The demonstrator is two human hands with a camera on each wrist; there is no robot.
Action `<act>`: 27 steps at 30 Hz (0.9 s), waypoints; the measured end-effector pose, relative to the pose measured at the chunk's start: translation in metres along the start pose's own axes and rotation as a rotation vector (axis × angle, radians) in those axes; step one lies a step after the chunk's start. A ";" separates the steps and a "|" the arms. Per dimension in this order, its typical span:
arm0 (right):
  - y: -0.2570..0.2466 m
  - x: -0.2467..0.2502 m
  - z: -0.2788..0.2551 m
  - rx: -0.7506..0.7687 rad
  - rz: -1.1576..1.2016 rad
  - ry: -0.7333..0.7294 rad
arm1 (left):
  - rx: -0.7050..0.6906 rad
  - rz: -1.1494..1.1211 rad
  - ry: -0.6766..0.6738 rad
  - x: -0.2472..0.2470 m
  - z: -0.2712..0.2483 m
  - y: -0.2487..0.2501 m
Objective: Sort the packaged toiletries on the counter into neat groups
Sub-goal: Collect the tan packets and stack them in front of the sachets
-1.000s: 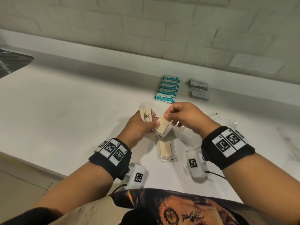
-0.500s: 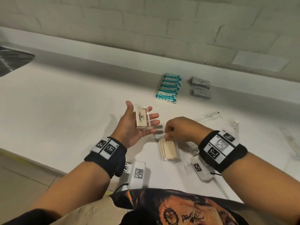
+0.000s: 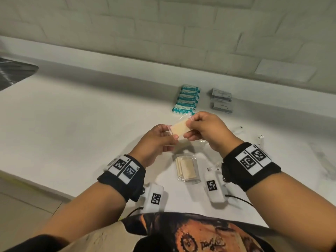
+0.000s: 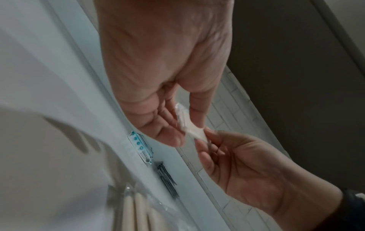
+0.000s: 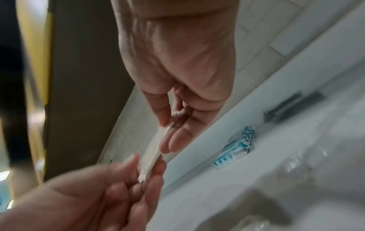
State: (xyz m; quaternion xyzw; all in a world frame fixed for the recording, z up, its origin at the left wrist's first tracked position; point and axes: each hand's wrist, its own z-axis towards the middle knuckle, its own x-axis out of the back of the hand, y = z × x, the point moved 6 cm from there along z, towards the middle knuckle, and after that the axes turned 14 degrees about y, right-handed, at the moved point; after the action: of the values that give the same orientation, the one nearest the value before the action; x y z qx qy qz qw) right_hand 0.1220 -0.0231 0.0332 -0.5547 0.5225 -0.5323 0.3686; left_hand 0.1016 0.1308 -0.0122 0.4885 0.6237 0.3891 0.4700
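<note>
A flat beige item in a clear wrapper [image 3: 180, 128] hangs above the white counter [image 3: 72, 133], held at both ends. My left hand [image 3: 168, 134] pinches its near-left end and my right hand [image 3: 189, 127] pinches its far-right end. The left wrist view shows the same wrapped packet [image 4: 187, 125] between both thumbs and fingers, and it appears edge-on as a pale packet [image 5: 152, 150] in the right wrist view. Below the hands, a small stack of similar beige packets [image 3: 187, 169] lies on the counter.
A row of several teal-and-white packets [image 3: 187, 99] and a pile of grey sachets [image 3: 221, 100] lie near the back wall. Small clear-wrapped items [image 3: 260, 139] are scattered at the right. A dark sink [image 3: 12, 73] sits far left. The counter's front edge runs close to my body.
My right hand rose from the stack on the counter and joined the left hand. The beige packet that lay on my open left palm is now pinched by both hands.
</note>
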 end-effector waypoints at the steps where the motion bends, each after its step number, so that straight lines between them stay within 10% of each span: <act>1: 0.002 0.002 -0.001 -0.028 0.049 -0.009 | -0.004 0.014 0.020 0.001 -0.001 0.000; 12: -0.018 0.003 -0.019 0.381 -0.479 -0.053 | -0.265 0.437 0.151 0.000 -0.008 0.026; 20: -0.026 0.001 -0.028 0.370 -0.602 -0.147 | -0.641 1.138 0.037 -0.023 -0.023 0.051; 27: -0.030 0.014 -0.023 0.321 -0.746 -0.015 | -0.253 0.798 0.131 -0.008 -0.022 0.023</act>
State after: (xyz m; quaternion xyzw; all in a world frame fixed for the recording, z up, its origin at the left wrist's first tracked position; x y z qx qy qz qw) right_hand 0.1034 -0.0281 0.0686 -0.6456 0.1931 -0.7002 0.2359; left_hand 0.0871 0.1275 0.0172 0.6044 0.3616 0.6441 0.2983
